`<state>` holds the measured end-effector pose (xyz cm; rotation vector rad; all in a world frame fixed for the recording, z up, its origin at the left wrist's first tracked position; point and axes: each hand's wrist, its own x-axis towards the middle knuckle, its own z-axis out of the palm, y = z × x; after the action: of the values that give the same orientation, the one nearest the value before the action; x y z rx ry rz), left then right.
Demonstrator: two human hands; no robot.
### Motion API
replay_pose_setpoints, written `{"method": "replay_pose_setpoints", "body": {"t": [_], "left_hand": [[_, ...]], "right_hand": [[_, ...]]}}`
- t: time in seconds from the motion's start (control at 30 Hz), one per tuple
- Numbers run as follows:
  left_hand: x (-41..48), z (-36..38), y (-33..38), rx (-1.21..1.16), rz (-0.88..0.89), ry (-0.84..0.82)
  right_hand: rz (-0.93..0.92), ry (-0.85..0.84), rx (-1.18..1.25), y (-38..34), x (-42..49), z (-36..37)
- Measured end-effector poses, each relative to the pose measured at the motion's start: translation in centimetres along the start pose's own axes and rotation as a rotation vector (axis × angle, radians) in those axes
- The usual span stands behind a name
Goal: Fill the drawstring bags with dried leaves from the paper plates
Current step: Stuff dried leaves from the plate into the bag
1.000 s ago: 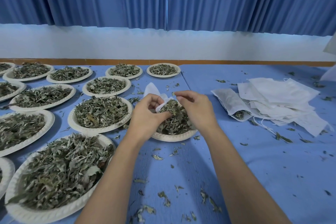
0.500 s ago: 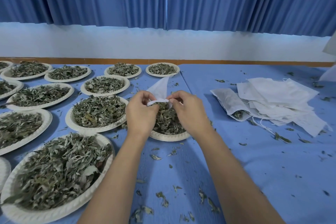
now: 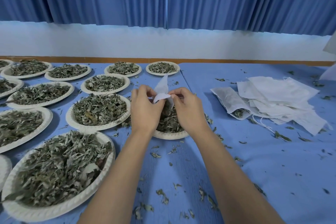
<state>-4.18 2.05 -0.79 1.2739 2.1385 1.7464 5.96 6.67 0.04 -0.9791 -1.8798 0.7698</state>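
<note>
So the drawstring bag (image 3: 162,87) is pretty much dead centre of the frame, pinched along its near edge by both hands. The left hand (image 3: 145,109) has one side and the right hand (image 3: 189,109) has the other, so each grip is narrow and closed on fabric, with nothing else in either. The held edge runs left to right between them, and the rest of the bag sticks up and away toward the top of the frame.

The dried leaves (image 3: 169,122) it needs are straight below the grip, on the paper plate (image 3: 169,135) under both hands. Neither hand is really nearer. My guess: spread the mouth, drop the bag's tail down, then free one hand to scoop. Can't tell if the mouth is open yet.
</note>
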Motion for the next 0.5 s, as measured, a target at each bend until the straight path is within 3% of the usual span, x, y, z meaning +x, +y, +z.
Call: {"method": "replay_pose_setpoints", "body": {"t": [0.1,0.17,0.4,0.5], "left_hand": [[-0.2,-0.8,-0.2,-0.219,-0.111,-0.182],[-0.4,-1.2,-0.5,-0.228,-0.091,-0.229],[0.5,-1.3,-0.6,-0.037,0.153,-0.231],[0.9,-1.0,-0.3,0.044,0.173,-0.12]], "right_hand": [[0.08,0.018,0.083,0.1,0.2,0.1],[0.113,0.012,0.136,0.0,0.2,0.1],[0.099,-0.069,0.162,-0.1,0.2,-0.6],[0.09,-0.094,0.172,-0.4,0.1,-0.6]]}}
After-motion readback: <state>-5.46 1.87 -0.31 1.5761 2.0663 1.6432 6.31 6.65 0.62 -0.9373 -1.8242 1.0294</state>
